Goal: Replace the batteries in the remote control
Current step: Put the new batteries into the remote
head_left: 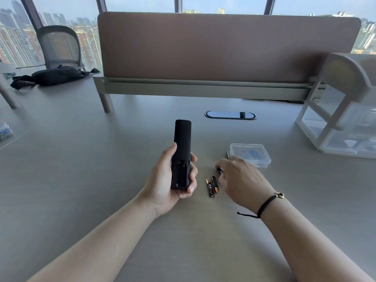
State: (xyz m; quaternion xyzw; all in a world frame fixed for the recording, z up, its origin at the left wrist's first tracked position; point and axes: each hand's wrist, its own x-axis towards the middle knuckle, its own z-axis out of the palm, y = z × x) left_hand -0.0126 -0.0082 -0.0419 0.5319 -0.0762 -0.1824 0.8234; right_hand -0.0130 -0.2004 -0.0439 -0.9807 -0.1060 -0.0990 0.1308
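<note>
- Head view: left hand (pixel 168 178) wrapped around the lower end of the black remote control (pixel 181 154), thumb along its left edge, fingers (pixel 193 176) curled round the right edge, palm up above the grey desk (pixel 81 180).
- Remote held back side up, top end pointing away toward the brown divider panel (pixel 223 47); battery compartment (pixel 181 174) uncovered and dark inside, contents hard to make out.
- Right hand (pixel 242 180) lowered near the desk just right of the remote, knuckles up, fingertips (pixel 218 166) bent down and pinching a small dark object (pixel 219 170); mostly hidden by the hand, so identity unclear.
- Two black-and-gold batteries (pixel 212 186) lying side by side on the desk, between the two hands, just beside the right hand and apart from it.
- Clear plastic box (pixel 251 154) with a blue label on the desk behind the right hand; near edge partly covered by the knuckles.
- Black cord bracelet (pixel 266 203) on the right wrist.
- Oval cable port (pixel 230 115) in the desk beyond the remote.
- Black bag (pixel 55 75) far left on the desk, mesh chair (pixel 59 45) behind it.
- White framed rack with clear drawers (pixel 341 127) at the right, cut off by the frame edge.
</note>
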